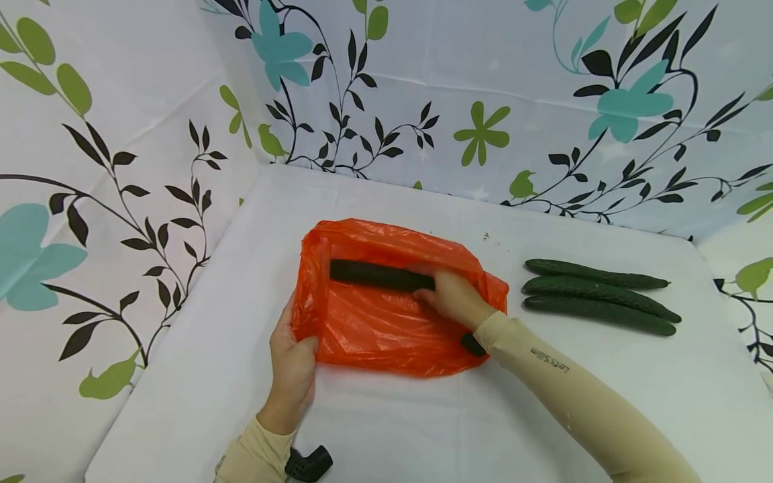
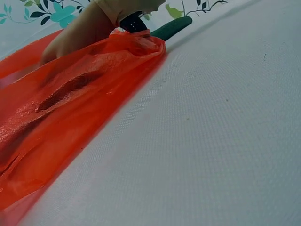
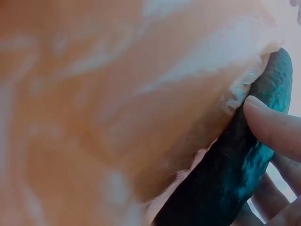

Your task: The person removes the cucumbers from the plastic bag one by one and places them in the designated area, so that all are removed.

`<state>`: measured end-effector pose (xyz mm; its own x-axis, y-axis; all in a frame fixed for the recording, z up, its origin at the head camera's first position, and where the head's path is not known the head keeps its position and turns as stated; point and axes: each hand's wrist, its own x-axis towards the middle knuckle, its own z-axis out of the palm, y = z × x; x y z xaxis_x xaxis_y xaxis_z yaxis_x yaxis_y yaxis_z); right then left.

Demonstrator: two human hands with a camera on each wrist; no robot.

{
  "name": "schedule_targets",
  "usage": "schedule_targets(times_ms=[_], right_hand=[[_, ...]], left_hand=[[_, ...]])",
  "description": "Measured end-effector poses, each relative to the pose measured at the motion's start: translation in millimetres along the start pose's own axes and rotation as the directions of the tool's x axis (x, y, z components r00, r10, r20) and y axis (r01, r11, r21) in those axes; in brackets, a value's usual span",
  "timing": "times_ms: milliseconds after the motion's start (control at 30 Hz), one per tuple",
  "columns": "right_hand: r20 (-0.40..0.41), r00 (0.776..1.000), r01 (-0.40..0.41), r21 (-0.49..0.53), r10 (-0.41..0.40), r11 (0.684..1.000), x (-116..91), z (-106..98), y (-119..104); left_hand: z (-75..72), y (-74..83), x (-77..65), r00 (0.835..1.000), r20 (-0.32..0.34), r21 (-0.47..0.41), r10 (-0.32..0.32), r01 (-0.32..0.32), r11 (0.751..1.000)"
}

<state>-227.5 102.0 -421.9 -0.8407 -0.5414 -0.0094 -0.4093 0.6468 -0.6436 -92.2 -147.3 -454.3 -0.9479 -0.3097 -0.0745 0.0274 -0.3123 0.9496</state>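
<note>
An orange-red plastic bag (image 1: 386,329) lies on its side with its mouth spread wide. At its left edge my left hand (image 1: 292,369) grips the plastic, thumb on the near side. Reaching in over the right side, my right hand (image 1: 453,295) holds a dark green cucumber (image 1: 374,274) that lies lengthwise inside the bag. The right wrist view gives that cucumber (image 3: 230,174) up close, with thumb (image 3: 273,127) on one side and fingers round the other. Bag plastic partly covers its far end. In the left wrist view the bag (image 2: 70,113) hides the held cucumber.
Three more cucumbers (image 1: 600,295) lie side by side on the white tablecloth (image 1: 423,429), right of the bag. Behind and to the left hangs a white cloth (image 1: 423,80) with printed leaves and flowers. Small dark specks (image 1: 486,236) dot the table behind the bag.
</note>
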Motion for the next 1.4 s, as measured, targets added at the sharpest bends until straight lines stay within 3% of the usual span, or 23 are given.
schedule_targets(times_ms=[267, 433, 567, 733, 933, 1233, 1400], right_hand=[[0.076, 0.996, -0.058, 0.063, 0.053, 0.996, -7, -5, -8], [0.184, 0.975, -0.157, 0.165, 0.126, 0.974, -10, -14, -11], [0.244, 0.960, -0.186, 0.190, 0.137, 0.964, -13, -21, -17], [0.301, 0.946, -0.192, 0.236, 0.116, 0.953, -18, -25, -25], [0.345, 0.935, -0.199, 0.306, 0.086, 0.931, -25, -24, -23], [0.425, 0.904, -0.243, 0.413, 0.050, 0.878, -31, -29, -13], [0.469, 0.883, -0.252, 0.482, -0.004, 0.839, -33, -31, -9]], left_hand=[[-0.5, -0.8, 0.4, 0.999, 0.003, -0.011, 0.037, -0.037, 0.999], [0.1, -0.3, 0.8, 0.998, 0.006, -0.009, 0.067, -0.067, 0.998], [1.2, 0.8, 1.4, 0.996, 0.001, -0.007, 0.093, -0.093, 0.996], [1.3, 2.3, 2.6, 0.989, -0.035, -0.032, 0.145, -0.146, 0.989], [1.0, 5.6, 3.3, 0.983, -0.098, -0.066, 0.154, -0.161, 0.985], [1.3, 7.0, 3.6, 0.961, -0.154, -0.192, 0.228, -0.255, 0.948], [1.3, 6.2, 4.3, 0.961, -0.150, -0.216, 0.231, -0.260, 0.941]])
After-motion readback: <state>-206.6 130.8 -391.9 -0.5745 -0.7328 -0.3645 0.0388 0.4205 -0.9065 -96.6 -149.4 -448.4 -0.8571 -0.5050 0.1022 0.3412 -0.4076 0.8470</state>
